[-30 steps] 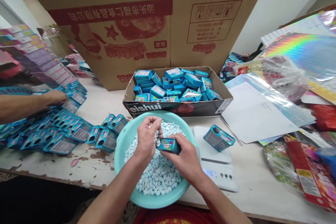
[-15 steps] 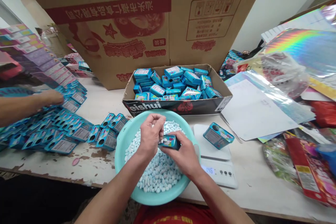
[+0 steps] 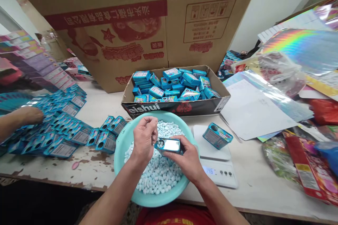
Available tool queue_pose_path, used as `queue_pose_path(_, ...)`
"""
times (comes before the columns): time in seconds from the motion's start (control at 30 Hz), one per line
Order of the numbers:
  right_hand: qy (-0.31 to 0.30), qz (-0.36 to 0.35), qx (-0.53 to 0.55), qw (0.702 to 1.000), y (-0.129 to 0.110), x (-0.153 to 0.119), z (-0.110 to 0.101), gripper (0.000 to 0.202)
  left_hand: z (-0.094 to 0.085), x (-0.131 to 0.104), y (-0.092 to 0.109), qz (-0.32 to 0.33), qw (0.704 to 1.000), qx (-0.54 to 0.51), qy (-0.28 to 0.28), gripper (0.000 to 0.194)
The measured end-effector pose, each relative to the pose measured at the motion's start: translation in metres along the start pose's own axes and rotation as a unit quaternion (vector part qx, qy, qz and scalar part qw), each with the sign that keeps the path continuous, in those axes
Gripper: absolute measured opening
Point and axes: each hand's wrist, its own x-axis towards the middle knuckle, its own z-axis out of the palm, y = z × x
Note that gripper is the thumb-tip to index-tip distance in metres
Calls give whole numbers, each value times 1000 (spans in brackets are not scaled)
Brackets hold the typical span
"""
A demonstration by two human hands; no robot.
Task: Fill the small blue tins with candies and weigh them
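My right hand (image 3: 187,156) grips a small blue candy box (image 3: 169,145) over the basin, its top shining with glare. White candies show in the round hole at the box's left end. Beside that hole my left hand (image 3: 144,135) is closed, fingers curled together; what they hold, if anything, is hidden. Below both hands, a turquoise basin (image 3: 121,182) holds many small white and pale blue candies (image 3: 158,179). Another blue box (image 3: 218,135) with an open round hole stands on a white scale (image 3: 221,174), whose display seems to read 146.
Behind the basin, a cardboard tray (image 3: 185,108) is heaped with blue boxes, before a large carton (image 3: 158,35). Rows of blue boxes (image 3: 66,130) fill the left, where another person's hand (image 3: 29,116) reaches in. Papers (image 3: 258,109) and plastic packets (image 3: 307,168) lie at the right.
The held box has tipped so its top faces up more, with its hole in view. My left hand has drawn slightly left from it. The other person's hand has moved left.
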Motion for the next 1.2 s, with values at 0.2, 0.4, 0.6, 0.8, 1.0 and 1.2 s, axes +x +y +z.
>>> queue_pose_path(0.2,-11,-21,-9,1000,0,0,3,25,11,-13,-3,-61,989,87,-106,28)
queue_pose_path(0.4,54,-2,62,997,-14,-12,-20,33,-5,8,5,-9,996,75,-40,27)
queue_pose_path(0.6,175,15,83,981,-17,-54,-90,35,-37,20,-35,-110,939,270,-183,27)
queue_pose_path(0.8,398,70,36,914,11,-88,-150,47,-23,37,-39,-228,961,78,-134,22)
queue_pose_path(1.0,459,87,27,884,22,-104,-163,51,6,52,-46,-348,931,13,-105,26)
queue_pose_path(1.2,452,94,27,886,32,-110,-166,51,92,44,-44,-282,936,-21,-210,44)
